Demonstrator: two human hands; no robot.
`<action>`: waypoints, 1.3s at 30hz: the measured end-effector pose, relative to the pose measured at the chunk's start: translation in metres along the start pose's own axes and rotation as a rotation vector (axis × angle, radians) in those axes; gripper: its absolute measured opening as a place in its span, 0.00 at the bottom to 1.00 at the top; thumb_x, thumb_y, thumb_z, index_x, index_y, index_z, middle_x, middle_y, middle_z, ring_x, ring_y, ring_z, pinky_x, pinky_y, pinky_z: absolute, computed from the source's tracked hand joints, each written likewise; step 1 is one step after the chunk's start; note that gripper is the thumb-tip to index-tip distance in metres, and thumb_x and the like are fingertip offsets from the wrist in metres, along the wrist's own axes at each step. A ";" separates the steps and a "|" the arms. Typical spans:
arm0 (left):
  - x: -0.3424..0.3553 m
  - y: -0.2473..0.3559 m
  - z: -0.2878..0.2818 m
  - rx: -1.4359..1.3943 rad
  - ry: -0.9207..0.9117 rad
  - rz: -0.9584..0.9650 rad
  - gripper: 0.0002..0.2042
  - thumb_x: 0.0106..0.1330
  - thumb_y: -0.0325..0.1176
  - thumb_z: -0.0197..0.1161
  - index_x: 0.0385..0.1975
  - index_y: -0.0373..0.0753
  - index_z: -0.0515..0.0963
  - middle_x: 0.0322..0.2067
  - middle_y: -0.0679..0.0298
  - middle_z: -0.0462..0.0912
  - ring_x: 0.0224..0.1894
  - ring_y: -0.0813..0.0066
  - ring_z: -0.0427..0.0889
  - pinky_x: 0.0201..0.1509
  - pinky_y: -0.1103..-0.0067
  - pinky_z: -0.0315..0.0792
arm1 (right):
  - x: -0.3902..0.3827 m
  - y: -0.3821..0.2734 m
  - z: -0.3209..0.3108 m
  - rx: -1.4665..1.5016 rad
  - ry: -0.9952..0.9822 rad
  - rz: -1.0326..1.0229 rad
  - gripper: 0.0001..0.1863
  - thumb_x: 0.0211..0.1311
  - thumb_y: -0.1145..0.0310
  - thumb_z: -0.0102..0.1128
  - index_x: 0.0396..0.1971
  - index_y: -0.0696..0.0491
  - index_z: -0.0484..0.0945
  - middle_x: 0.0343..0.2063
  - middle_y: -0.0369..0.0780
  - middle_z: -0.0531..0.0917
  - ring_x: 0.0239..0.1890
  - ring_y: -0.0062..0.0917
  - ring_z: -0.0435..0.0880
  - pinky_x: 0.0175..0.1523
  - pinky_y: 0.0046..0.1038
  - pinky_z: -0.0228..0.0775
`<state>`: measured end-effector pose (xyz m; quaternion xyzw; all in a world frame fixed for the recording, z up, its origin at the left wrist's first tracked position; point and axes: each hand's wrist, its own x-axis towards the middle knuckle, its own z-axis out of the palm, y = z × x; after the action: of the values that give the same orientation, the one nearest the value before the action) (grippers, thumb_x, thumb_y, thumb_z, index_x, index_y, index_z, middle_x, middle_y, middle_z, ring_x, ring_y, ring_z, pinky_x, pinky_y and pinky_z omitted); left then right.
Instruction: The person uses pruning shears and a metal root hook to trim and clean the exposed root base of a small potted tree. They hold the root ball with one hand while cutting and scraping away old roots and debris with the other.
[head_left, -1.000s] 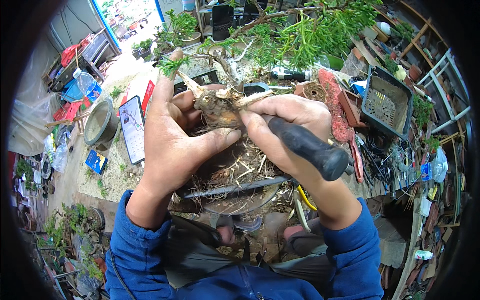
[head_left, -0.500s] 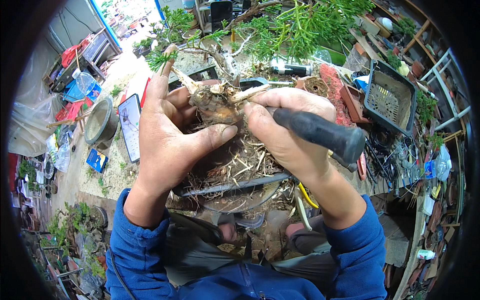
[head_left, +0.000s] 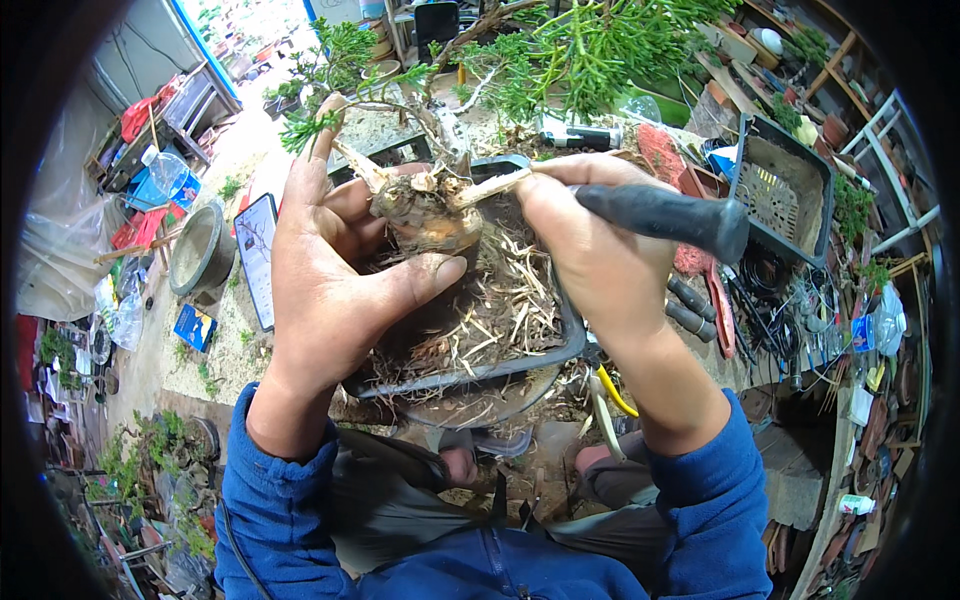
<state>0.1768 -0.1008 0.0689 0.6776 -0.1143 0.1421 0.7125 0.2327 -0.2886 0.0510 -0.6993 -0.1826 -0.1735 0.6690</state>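
My left hand (head_left: 335, 275) cups the gnarled base of a small juniper trunk (head_left: 425, 215), its thumb pressed along the near side. Pale, stripped stubs stick out of this trunk base, and green foliage (head_left: 590, 55) spreads beyond it. My right hand (head_left: 600, 245) is closed round a tool with a thick black handle (head_left: 670, 215); its working end is hidden by my fingers. The fingertips of that hand pinch the end of the right-hand stub (head_left: 495, 187). Below both hands lies a dark plastic tray (head_left: 480, 372) with soil and pale wood shavings.
A phone (head_left: 257, 260) and a round grey pot (head_left: 200, 250) stand left on the bench. A black basket (head_left: 785, 190) is at the right, beside tools and cables. Yellow-handled pliers (head_left: 615, 392) rest by the tray's near right corner. A clear bottle (head_left: 170, 175) stands farther left.
My right hand has moved right with the black-handled tool, out toward the stub's end. More of the tray and shavings shows. My left hand keeps its hold on the trunk base.
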 end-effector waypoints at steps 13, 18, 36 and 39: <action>0.000 -0.003 -0.004 -0.042 -0.030 0.009 0.57 0.52 0.17 0.77 0.78 0.35 0.41 0.57 0.46 0.79 0.54 0.59 0.85 0.62 0.66 0.79 | -0.003 -0.002 -0.041 0.415 -0.020 0.026 0.16 0.72 0.65 0.63 0.41 0.67 0.84 0.24 0.40 0.85 0.21 0.16 0.79 0.28 0.18 0.68; 0.001 -0.004 -0.005 -0.048 -0.031 0.030 0.57 0.52 0.18 0.77 0.78 0.36 0.41 0.56 0.47 0.80 0.54 0.59 0.85 0.63 0.67 0.77 | -0.029 -0.020 -0.037 0.242 -0.177 -0.001 0.16 0.61 0.80 0.59 0.49 0.64 0.74 0.26 0.42 0.84 0.21 0.19 0.79 0.29 0.19 0.73; -0.001 -0.003 0.014 0.727 0.200 0.260 0.51 0.47 0.35 0.84 0.68 0.22 0.56 0.37 0.52 0.89 0.39 0.62 0.91 0.43 0.74 0.82 | 0.003 -0.025 -0.056 -0.043 -0.485 -0.514 0.06 0.50 0.80 0.71 0.30 0.59 0.87 0.27 0.42 0.88 0.29 0.27 0.89 0.36 0.26 0.82; 0.001 -0.002 0.017 0.710 0.213 0.247 0.50 0.47 0.36 0.84 0.67 0.23 0.58 0.36 0.53 0.89 0.38 0.62 0.91 0.43 0.73 0.82 | 0.020 -0.022 -0.059 0.013 -0.561 -0.517 0.05 0.51 0.78 0.73 0.30 0.59 0.87 0.26 0.41 0.88 0.28 0.25 0.86 0.36 0.26 0.78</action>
<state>0.1787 -0.1173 0.0685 0.8444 -0.0641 0.3272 0.4193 0.2397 -0.3462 0.0826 -0.6462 -0.5300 -0.1374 0.5316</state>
